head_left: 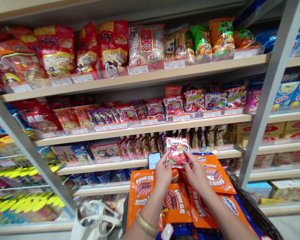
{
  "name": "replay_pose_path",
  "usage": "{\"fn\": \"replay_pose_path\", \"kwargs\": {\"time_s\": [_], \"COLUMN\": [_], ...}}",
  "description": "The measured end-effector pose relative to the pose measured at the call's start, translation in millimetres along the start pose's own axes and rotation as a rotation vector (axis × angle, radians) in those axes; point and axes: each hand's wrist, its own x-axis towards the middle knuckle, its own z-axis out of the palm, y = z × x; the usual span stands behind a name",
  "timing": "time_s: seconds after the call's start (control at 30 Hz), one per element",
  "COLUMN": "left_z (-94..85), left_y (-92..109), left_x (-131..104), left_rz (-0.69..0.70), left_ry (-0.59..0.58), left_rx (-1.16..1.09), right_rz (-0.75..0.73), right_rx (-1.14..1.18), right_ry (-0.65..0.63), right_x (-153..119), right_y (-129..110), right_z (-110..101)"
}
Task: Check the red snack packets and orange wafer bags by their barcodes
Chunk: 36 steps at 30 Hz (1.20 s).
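Both hands hold one small red and white candy packet [177, 150] upright, its printed front facing me. My left hand [164, 171] grips the packet's left edge, with a gold bangle on that wrist. On the right edge, my right hand [194, 171] has its thumb and fingers closed. Beneath my forearms lie several orange snack bags [175, 201] in a dark wicker basket [263, 216]. A small device with a lit screen [154, 160] shows just left of my left hand.
Ahead, a shelf unit [140, 133] bears rows of snack bags and pouches. A slanted grey post [270, 90] stands at the right, another [27, 150] at the left. A white bag [93, 220] is at the lower left.
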Motion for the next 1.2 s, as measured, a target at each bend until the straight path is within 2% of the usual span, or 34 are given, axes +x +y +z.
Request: {"fn": "replay_pose_path", "kwargs": {"time_s": [1.0, 1.2], "left_z": [3.1, 3.2], "left_y": [5.5, 4.3], "left_x": [-5.9, -6.0], "left_rz": [-0.013, -0.015], "left_ry": [0.020, -0.011], "left_rx": [-0.024, -0.029], "right_rz": [0.008, 0.007], "right_rx": [-0.007, -0.002], "right_ry": [-0.004, -0.010], "right_x": [-2.5, -2.6], "right_y": [-7.8, -7.7], "right_z": [-5.3, -5.6]}}
